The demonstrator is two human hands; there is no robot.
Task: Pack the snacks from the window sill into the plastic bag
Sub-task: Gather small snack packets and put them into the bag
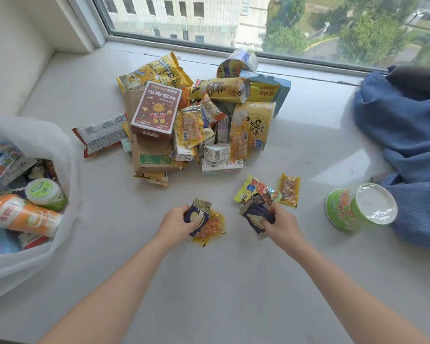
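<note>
Below the heaped snack pile [196, 120], the left hand [176, 223] grips a dark blue foil packet [196, 216]; the right hand [281, 224] clutches several more dark blue packets [256, 214].

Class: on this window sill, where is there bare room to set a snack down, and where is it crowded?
Bare: the window sill near the camera, between the forearms, and the strip between the plastic bag and the snack pile. Crowded: the pile itself, and around the green cup beside the blue cloth.

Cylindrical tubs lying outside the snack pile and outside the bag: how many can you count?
1: the green tub lies on its side on the sill at right, beside the blue cloth. Others may be hidden.
</note>
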